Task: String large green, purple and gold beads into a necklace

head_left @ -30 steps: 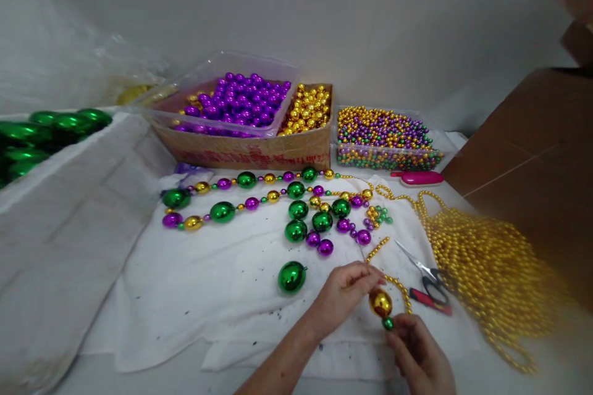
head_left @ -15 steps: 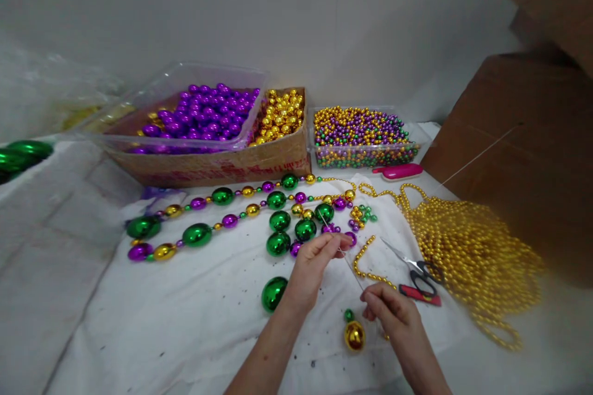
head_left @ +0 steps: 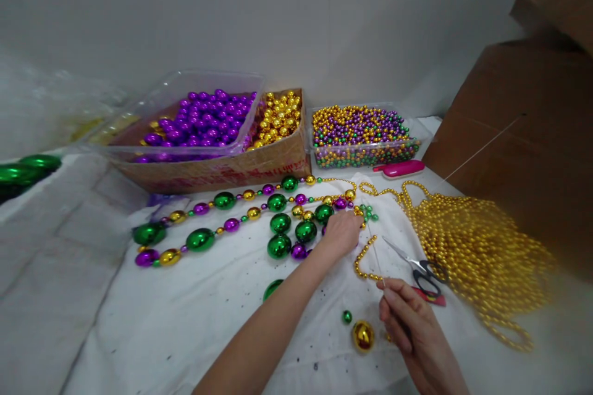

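Our right hand [head_left: 407,316] has its thumb and forefinger pinched together on a thin pale string [head_left: 377,254], which slants up and away from the fingertips. Our left hand [head_left: 343,232] is farther forward, lowered among the loose beads, its fingertips at a few tiny shiny gold beads beside a little group of tiny metallic green beads [head_left: 369,213]; we cannot tell whether it holds one. Near our right hand, on the white cloth [head_left: 222,321] covering the worktop [head_left: 491,370], lie a large glossy gold bead [head_left: 363,336] and, just beside it, a small round green bead [head_left: 347,316]. A short bent strand of small gold beads [head_left: 358,269] lies between our hands. To the right we have black-handled metal scissors [head_left: 420,270] and a heap of long gold bead strands [head_left: 477,253]. Large shiny green balls [head_left: 280,247] sit left of our left hand.
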Demonstrator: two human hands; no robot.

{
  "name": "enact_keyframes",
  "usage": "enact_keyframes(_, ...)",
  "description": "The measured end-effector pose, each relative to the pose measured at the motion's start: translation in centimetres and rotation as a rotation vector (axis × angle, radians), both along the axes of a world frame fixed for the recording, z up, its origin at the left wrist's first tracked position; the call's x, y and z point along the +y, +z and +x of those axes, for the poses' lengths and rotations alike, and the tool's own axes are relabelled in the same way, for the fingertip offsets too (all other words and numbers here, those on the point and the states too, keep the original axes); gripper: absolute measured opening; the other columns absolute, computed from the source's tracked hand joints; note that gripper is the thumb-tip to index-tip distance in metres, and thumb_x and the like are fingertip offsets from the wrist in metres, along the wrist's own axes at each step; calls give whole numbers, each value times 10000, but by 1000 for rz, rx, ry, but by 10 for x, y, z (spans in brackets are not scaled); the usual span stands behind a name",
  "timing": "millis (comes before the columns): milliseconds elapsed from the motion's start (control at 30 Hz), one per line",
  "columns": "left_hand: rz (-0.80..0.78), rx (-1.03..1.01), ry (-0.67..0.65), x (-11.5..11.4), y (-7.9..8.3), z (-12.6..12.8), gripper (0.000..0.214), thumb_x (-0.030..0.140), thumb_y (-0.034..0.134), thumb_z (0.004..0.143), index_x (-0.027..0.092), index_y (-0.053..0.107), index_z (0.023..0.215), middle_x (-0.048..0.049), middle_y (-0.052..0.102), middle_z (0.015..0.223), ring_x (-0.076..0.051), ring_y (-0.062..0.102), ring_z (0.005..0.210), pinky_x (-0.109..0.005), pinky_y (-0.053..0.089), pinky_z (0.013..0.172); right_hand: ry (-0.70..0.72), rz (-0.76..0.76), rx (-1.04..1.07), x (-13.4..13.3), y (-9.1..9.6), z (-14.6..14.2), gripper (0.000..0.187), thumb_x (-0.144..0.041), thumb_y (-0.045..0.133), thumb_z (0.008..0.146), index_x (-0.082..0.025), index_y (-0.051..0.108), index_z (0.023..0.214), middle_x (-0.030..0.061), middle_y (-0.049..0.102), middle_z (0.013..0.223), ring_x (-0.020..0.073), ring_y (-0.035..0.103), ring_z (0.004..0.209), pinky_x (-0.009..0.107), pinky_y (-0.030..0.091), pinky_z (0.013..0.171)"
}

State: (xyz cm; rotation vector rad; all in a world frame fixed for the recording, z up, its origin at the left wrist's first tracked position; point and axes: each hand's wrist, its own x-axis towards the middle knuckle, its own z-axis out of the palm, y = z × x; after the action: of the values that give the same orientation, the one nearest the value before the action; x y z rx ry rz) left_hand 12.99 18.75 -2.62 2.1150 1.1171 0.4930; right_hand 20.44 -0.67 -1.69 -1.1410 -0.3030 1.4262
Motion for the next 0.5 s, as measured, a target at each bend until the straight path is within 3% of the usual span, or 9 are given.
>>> enact_keyframes(100, -90, -49, 40, 8, -2, 15, 269, 22, 641, 646, 188, 515, 476, -88, 611, 671, -287, 570, 960, -379, 384, 910, 10, -1, -14, -7, -3, -2, 384, -433, 706, 753, -162, 609, 1007, -28, 560, 617, -6, 226, 376, 156, 99, 370)
enact_keyframes(200, -199, -159, 71, 14, 3, 16, 272, 17, 668, 616, 185, 510, 473, -54, 593, 618, -249, 582, 903, -323, 426, 835, -2, -11, -42, -13, -7, 2, 409, -457, 707, 743, -153, 615, 1002, -20, 570, 610, -7, 221, 372, 159, 95, 373)
enact_keyframes(300, -337, -313, 77, 10, 12, -3, 45, 137, 657, 714, 169, 634, 691, -45, 644, 716, -181, 596, 748, -273, 469, 690, -22, -51, -128, -20, -10, 8, 478, -504, 703, 723, -141, 618, 1023, -12, 570, 594, -4, 219, 366, 162, 84, 372)
enact_keyframes(400, -510, -492, 86, -5, 18, -31, 205, 254, 531, 863, 145, 634, 1004, -94, 681, 917, -126, 608, 677, -252, 494, 637, -20, -89, -275, -27, -9, 8, 544, -535, 679, 725, -133, 617, 1087, 1, 578, 582, 2, 227, 361, 166, 84, 377)
enact_keyframes(500, -842, -841, 142, -25, 19, -54, 249, 228, 542, 877, 134, 616, 1096, -111, 676, 978, -112, 633, 744, -239, 511, 722, 25, -107, -411, -35, -5, 3, 558, -553, 652, 730, -135, 643, 1101, 12, 574, 546, 21, 244, 354, 176, 78, 373)
